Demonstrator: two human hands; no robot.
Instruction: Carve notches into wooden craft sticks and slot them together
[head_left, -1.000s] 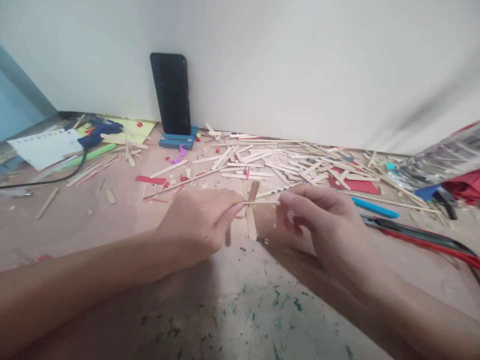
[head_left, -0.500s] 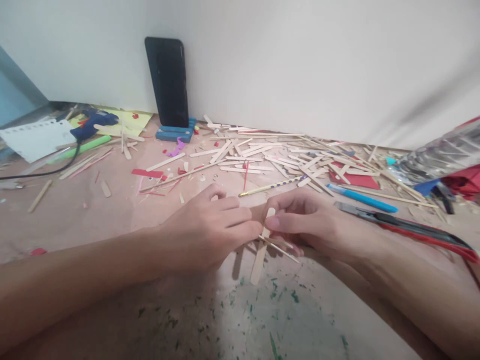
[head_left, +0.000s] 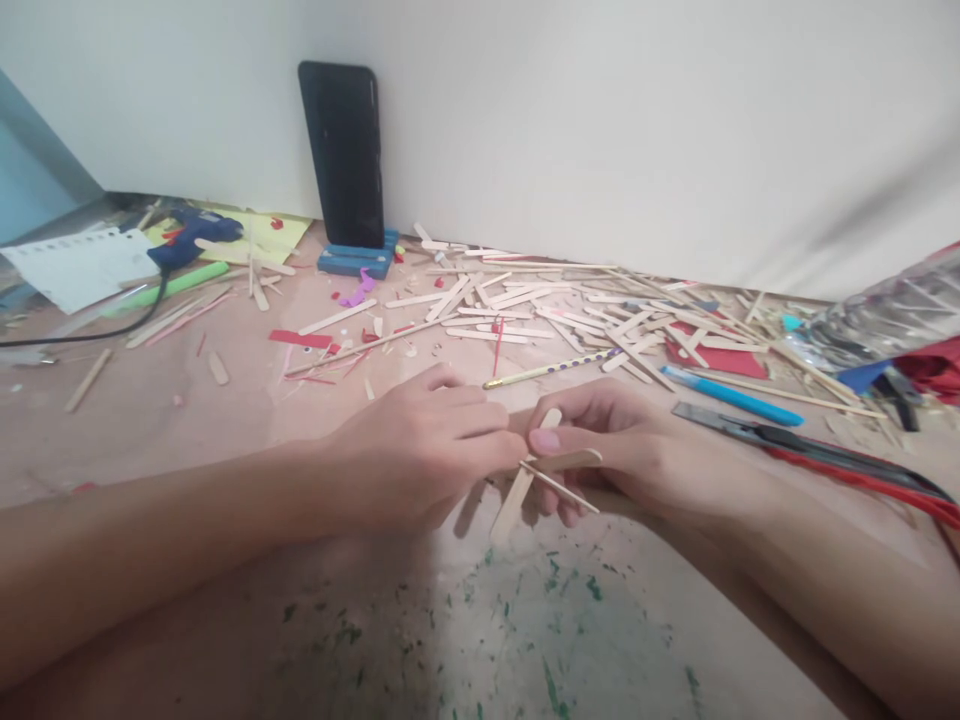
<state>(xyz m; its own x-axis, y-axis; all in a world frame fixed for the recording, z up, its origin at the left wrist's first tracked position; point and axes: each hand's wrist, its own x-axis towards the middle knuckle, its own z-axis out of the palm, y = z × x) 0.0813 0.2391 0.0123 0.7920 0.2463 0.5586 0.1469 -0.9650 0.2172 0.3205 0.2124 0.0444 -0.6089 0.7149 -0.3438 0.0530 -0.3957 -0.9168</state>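
Observation:
Small pale popsicle sticks (head_left: 512,503) cross one another between my two hands, just above the table. My right hand (head_left: 611,435) is closed, its thumb pressed on the upper part of one stick. A second popsicle stick (head_left: 574,460) slants across it toward the right. From the fingertips of my left hand (head_left: 442,440), a thin wooden stick (head_left: 566,488) points down to the right. The left fingers are bent and pressed together at the crossing, and they hide the thin stick's inner end. Whether the pieces are joined I cannot tell.
Many loose popsicle sticks (head_left: 525,295) cover the back of the table. A phone (head_left: 345,160) stands in a blue holder (head_left: 356,262). To the right lie a blue pen (head_left: 735,396) and a box cutter (head_left: 810,450). A glue gun (head_left: 195,237) rests at the left.
The crossed sticks have turned a little in my fingers; the second popsicle stick now shows more broadly on the right. The view has shifted slightly.

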